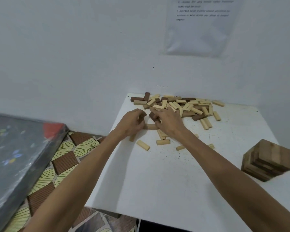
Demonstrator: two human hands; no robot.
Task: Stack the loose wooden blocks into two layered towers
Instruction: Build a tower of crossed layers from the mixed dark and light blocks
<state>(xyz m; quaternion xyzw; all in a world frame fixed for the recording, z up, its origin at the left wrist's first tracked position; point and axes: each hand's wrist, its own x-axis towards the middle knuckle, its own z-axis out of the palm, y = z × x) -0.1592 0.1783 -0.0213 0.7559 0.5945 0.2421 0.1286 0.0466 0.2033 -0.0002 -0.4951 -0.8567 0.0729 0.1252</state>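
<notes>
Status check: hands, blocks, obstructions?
Left hand grips dark block; right hand grips second dark block. Pile loose by wall. One tower stands right. Strays around hands.

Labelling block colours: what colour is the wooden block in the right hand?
Dark brown rectangular wooden block, gripped by the right hand; head view.

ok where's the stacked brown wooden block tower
In the head view, the brown wooden block tower stands at the white table's right edge, nearer than the loose block pile.
</notes>
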